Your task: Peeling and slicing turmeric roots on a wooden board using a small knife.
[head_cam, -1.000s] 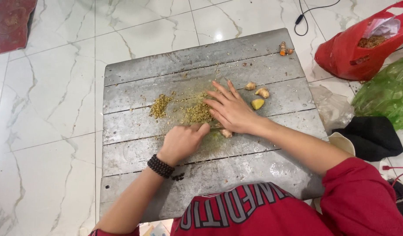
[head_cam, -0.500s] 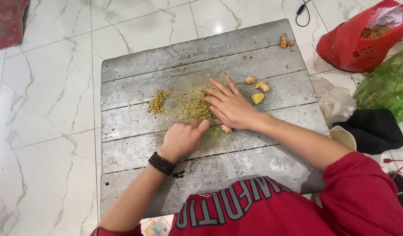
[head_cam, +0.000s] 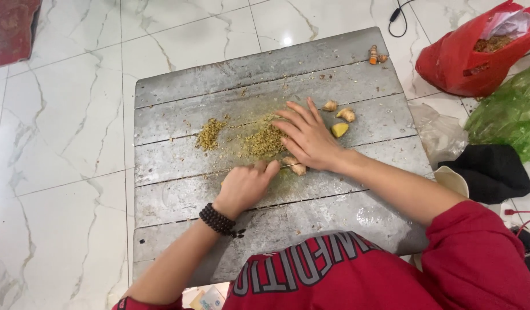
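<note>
My left hand [head_cam: 247, 186], with a black bead bracelet on the wrist, is closed around a knife handle; only a thin bit of the blade [head_cam: 287, 166] shows. My right hand [head_cam: 308, 138] lies flat with its fingers spread, over the blade and the edge of a pile of finely chopped yellow-brown ginger [head_cam: 262, 142]. A smaller chopped pile [head_cam: 209, 133] lies to the left. A ginger piece [head_cam: 299, 169] sits under my right palm. Three more ginger chunks [head_cam: 340, 130] lie just right of my fingers. Everything rests on a grey plank board [head_cam: 178, 195].
Small orange root pieces [head_cam: 375, 55] lie at the board's far right corner. To the right are a red plastic bag [head_cam: 460, 63], a green bag [head_cam: 509, 115], a black cloth [head_cam: 489, 172] and a white bowl [head_cam: 452, 181]. White marble floor tiles [head_cam: 64, 126] surround the board.
Both hands stay in much the same place over the chopped pile; my left fist has shifted only slightly. The camera view has drifted a little.
</note>
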